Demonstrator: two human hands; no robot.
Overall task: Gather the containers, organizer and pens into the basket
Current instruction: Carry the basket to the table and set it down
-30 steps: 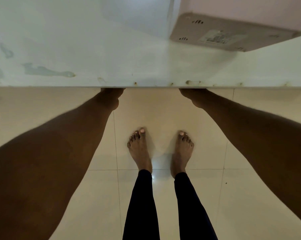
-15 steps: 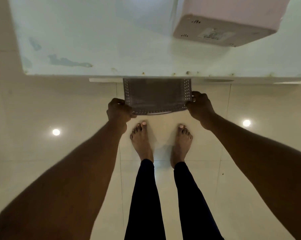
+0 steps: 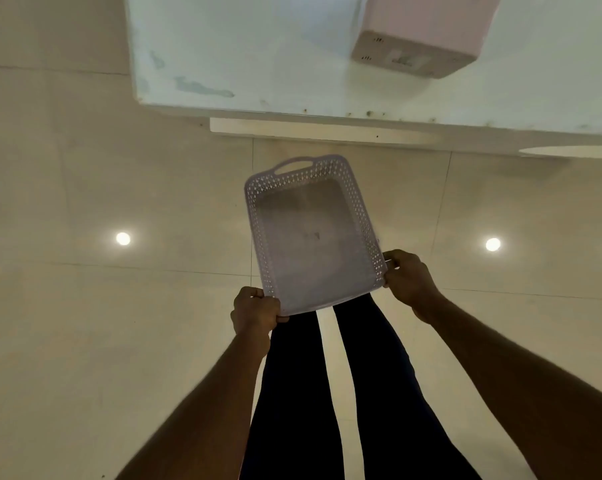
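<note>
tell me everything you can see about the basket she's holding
The basket is a shallow, pale lilac rectangular tray that looks like plastic, with lattice-perforated walls, a solid floor and a cut-out handle at its far end. Nothing lies in it. It is held in the air above the tiled floor, in front of the white table, its far end pointing away from the person. The left hand and right hand each have a grip on a near corner.

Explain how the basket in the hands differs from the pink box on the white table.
The basket is open on top, with perforated walls and a handle cutout; the pink box is closed with solid sides. The basket is held in the air over the floor by the left hand and the right hand; the pink box rests on the white table. The basket is pale lilac, the box pink. Both are roughly rectangular.
</note>
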